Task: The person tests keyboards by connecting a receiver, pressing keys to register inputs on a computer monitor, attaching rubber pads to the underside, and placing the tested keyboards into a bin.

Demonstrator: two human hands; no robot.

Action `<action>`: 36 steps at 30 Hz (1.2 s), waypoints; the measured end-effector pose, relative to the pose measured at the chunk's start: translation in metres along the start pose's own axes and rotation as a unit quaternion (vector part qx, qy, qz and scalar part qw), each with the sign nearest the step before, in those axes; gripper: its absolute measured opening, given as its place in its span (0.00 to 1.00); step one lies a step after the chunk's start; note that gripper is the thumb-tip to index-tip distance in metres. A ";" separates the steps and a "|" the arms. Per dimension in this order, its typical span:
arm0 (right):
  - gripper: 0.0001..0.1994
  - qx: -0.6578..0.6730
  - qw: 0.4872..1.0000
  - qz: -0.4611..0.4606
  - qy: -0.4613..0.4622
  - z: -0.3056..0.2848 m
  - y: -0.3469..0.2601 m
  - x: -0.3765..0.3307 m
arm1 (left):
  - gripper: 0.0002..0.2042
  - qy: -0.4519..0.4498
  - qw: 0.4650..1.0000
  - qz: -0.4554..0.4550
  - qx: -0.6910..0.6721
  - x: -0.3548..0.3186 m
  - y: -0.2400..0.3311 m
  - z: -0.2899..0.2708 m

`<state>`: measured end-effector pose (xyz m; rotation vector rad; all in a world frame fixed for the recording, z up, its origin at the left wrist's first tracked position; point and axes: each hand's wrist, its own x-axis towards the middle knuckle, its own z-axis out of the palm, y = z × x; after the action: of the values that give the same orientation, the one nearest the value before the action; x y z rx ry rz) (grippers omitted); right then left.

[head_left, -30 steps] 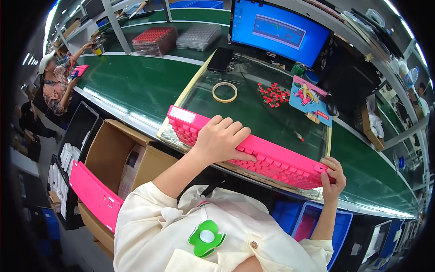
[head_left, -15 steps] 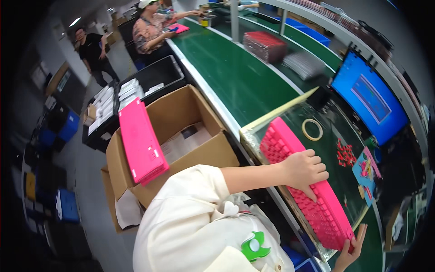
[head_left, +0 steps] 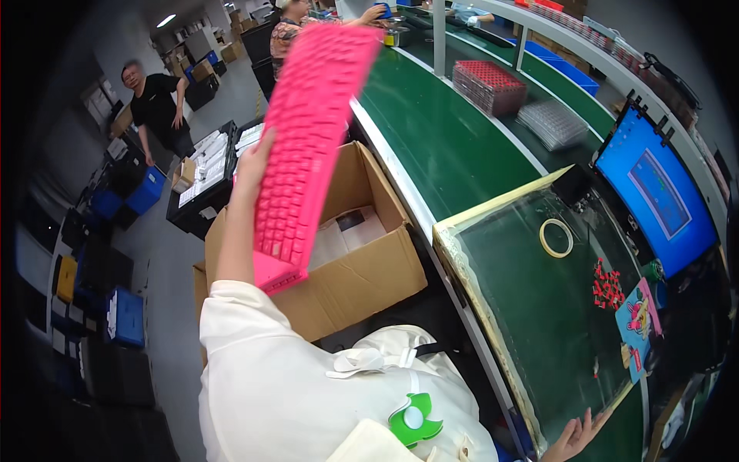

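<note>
My left hand (head_left: 252,165) grips a bright pink keyboard (head_left: 304,154) by its left edge. The keyboard is raised over the open cardboard box (head_left: 366,281), its keys facing me, and motion blurs its upper end. At its lower end a smooth pink piece (head_left: 279,271) shows at the box's edge; whether it belongs to this keyboard or to one beneath is unclear. My right hand (head_left: 573,437) is open, holding nothing, beside the near corner of the glassy dark work mat (head_left: 531,308).
On the mat lie a tape roll (head_left: 556,238), small red parts (head_left: 607,285) and a colourful card (head_left: 637,327). A monitor (head_left: 650,189) stands behind. The green conveyor (head_left: 431,146) carries stacked trays (head_left: 489,86). Left are a black crate (head_left: 202,173) and a standing person (head_left: 158,108); another person works by the conveyor.
My left hand has carried the pink keyboard left from the mat to above the box. My right hand has let go of it and stays by the mat. The view has shifted.
</note>
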<state>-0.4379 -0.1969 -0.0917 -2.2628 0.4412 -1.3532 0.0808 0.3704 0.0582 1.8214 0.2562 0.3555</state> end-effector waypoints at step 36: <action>0.15 -0.225 0.527 0.820 -0.006 -0.126 -0.004 -0.421 | 0.10 -0.310 0.597 0.687 0.276 -0.193 0.039 0.335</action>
<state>-0.7445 -0.0140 -0.3480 -0.9293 2.2597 -0.0732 0.0256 -0.0080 -0.0098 2.2734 -1.8503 0.6765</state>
